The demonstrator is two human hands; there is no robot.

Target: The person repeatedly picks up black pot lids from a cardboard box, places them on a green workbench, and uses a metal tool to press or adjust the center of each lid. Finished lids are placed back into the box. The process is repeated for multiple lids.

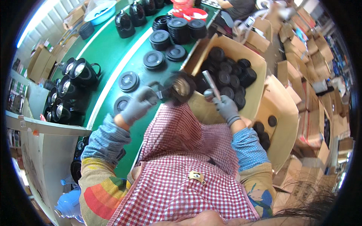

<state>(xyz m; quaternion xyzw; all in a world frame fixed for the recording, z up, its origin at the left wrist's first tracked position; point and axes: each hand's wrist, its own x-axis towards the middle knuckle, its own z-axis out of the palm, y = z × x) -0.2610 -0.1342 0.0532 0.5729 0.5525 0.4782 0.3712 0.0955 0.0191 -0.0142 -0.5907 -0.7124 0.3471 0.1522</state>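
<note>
My left hand (pixel 139 102), in a grey glove, is closed on the handle of a black jug (pixel 180 89). The jug is tilted in front of my apron, its light, shiny inside facing up; motion blurs its outline. My right hand (pixel 227 108), gloved the same way, is closed round a silver metal rod (pixel 211 86) pointing up and away. A small round grey piece (pixel 207 93) shows beside the rod; whether the two are joined I cannot tell. Round black lids (pixel 128 81) lie on the green table (pixel 113 62) beyond my left hand.
Beside my right hand stands a carton (pixel 260 75) of black lids, with another carton (pixel 290 124) nearer. Black jugs (pixel 83 71) stand on the left and others (pixel 124 24) farther back. Stacked lids (pixel 178 30), a red basket (pixel 198 15) and a person's arm (pixel 225 4) are beyond.
</note>
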